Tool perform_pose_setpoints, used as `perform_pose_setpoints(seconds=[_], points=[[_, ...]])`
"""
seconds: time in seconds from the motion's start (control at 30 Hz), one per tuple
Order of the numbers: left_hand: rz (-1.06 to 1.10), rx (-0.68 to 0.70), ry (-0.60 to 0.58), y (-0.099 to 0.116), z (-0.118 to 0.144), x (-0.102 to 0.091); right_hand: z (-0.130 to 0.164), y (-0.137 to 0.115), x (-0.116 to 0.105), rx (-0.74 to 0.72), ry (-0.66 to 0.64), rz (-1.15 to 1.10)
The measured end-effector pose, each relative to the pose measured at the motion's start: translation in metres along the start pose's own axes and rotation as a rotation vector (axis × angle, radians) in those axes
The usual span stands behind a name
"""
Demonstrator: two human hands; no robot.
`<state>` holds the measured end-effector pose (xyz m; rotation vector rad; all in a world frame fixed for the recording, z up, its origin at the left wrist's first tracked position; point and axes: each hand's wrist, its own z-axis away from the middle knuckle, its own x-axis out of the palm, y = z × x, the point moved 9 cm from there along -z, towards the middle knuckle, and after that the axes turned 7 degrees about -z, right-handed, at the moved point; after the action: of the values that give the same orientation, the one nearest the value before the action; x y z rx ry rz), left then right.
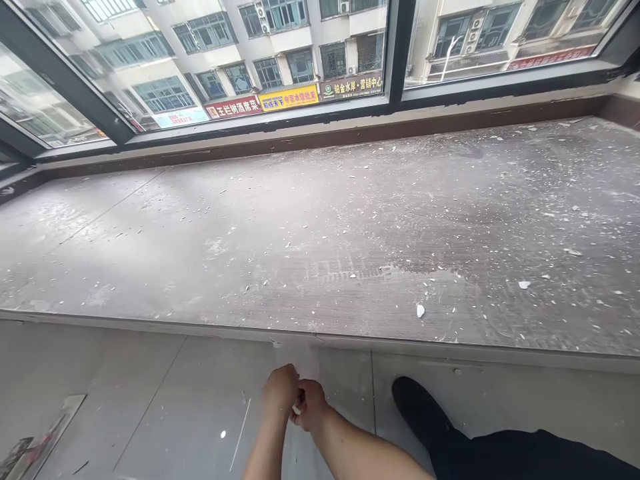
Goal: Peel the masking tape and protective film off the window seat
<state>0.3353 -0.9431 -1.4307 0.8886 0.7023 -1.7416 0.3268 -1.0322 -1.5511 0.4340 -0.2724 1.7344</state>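
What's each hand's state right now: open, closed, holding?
Left hand: fingers hidden; can't tell open or closed, or if holding anything.
Right hand: close by the left, fingers partly hidden; grip can't be told either.

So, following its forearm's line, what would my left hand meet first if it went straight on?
Your left hand would probably meet the front edge of the window ledge first, though one view leaves the hand's height and depth unclear.

Floor (200,387): grey tiles, dark joint lines, few pale bits. Beyond it, broad grey-brown ledge (260,227) strewn with white flakes, densest at right. Far edge: brown upstand (320,139), then dark window frame (397,57). Daylight glares on ledge's left half. Outside: pale building (300,39), shop signs (290,99).
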Motion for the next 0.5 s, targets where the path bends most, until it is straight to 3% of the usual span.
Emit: perform_pose_setpoints(seconds=[0.1, 0.23, 0.33, 0.5], points=[[-0.053, 0.022, 0.015, -0.006, 0.002, -0.007, 0.006, -0.005, -0.002, -0.074, 0.030, 0.069], [-0.089, 0.052, 0.031, -0.009, 0.003, -0.010, 0.030, -0.058, -0.002, -0.471, 0.032, 0.150], [-0.088, 0.077, 0.046, -0.007, 0.009, -0.009, 0.044, -0.086, 0.023, -0.616, -0.016, 0.381], [-0.034, 0.100, 0.072, -0.002, 0.020, -0.006, 0.038, -0.104, 0.074, -0.688, 0.019, 0.935]])
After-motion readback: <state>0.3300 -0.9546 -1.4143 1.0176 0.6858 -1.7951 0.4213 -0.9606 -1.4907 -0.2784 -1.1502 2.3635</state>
